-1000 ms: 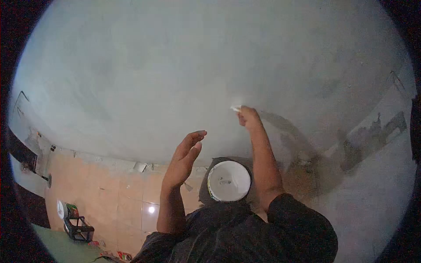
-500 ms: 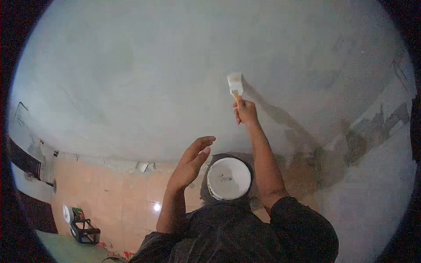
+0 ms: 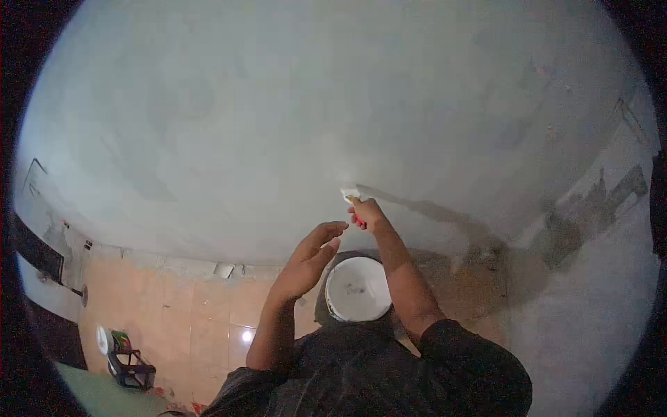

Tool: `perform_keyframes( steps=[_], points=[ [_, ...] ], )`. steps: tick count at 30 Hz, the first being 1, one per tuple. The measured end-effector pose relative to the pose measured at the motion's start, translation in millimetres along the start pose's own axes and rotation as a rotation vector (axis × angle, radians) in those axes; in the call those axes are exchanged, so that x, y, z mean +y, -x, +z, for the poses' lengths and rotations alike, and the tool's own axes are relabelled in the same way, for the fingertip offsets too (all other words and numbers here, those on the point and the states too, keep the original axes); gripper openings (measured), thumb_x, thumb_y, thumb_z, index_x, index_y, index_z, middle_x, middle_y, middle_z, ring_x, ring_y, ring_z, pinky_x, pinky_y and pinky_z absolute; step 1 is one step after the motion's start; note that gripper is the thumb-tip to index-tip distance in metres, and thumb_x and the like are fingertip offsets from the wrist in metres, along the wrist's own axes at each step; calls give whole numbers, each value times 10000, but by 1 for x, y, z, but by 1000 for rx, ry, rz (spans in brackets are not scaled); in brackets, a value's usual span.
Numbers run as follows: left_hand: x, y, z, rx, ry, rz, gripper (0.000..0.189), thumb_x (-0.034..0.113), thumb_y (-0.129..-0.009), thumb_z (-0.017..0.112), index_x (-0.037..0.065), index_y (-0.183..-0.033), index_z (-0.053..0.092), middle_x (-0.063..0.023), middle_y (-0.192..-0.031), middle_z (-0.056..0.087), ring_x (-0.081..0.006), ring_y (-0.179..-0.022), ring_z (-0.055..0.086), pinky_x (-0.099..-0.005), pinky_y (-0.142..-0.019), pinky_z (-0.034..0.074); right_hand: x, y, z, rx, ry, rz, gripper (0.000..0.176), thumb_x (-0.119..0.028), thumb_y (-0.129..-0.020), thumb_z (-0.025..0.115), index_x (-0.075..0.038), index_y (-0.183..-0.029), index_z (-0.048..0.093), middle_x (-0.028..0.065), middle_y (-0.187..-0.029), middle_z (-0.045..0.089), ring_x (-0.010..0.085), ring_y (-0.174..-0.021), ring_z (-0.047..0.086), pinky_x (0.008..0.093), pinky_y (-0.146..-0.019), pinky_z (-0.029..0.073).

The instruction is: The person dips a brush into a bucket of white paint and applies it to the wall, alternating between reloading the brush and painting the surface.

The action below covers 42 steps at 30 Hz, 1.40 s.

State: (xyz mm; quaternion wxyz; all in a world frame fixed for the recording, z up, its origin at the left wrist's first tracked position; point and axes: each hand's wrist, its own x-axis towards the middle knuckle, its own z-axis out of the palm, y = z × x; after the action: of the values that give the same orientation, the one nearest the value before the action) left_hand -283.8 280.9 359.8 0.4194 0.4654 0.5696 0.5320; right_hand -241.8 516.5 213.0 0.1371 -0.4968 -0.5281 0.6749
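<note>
The right hand is gripping the brush in curled fingers, its white end pointing beyond them toward the wall. The left hand is hovering, fingers together, thumb apart; the bucket is sitting below both hands' fingers.

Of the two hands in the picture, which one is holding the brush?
The right hand grips the brush; the left hand is open, with nothing visible in it.

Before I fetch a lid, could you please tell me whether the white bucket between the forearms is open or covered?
The white bucket is open: no lid covers it, and its pale inside shows.
</note>
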Motion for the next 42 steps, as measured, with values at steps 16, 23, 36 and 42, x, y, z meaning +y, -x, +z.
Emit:
perform_keyframes(
  steps=[16,23,36,42],
  points=[
    [1,13,-3,89,4,-15,394,274,-938,457,30,-1245,483,-119,-1280,495,-244,-1226,432,-386,-980,366,-162,111,8,126,-13,-757,425,-389,-955,392,-20,-795,529,13,-459,441,97,-320,374,245,-314,321],
    [-5,0,5,273,-184,327,415,272,-931,456,18,-1260,454,-140,-1273,497,-255,-1204,457,-392,-976,364,-53,-10,31,338,357,-529,515,-336,-960,324,-8,-639,556,97,-472,546,187,-384,551,303,-339,410],
    [26,11,1,226,-317,435,370,242,-918,429,50,-1231,476,-195,-1280,475,-340,-1183,467,-434,-949,394,-54,10,5,18,-64,-120,396,-393,-921,448,-58,-734,546,20,-543,509,111,-411,441,261,-359,300],
    [27,10,12,165,-295,469,358,242,-922,422,59,-1222,489,-203,-1298,466,-359,-1198,455,-446,-952,385,-203,120,-18,96,-107,-442,369,-358,-915,477,-65,-697,536,-10,-500,459,81,-370,384,224,-343,307]
  ],
)
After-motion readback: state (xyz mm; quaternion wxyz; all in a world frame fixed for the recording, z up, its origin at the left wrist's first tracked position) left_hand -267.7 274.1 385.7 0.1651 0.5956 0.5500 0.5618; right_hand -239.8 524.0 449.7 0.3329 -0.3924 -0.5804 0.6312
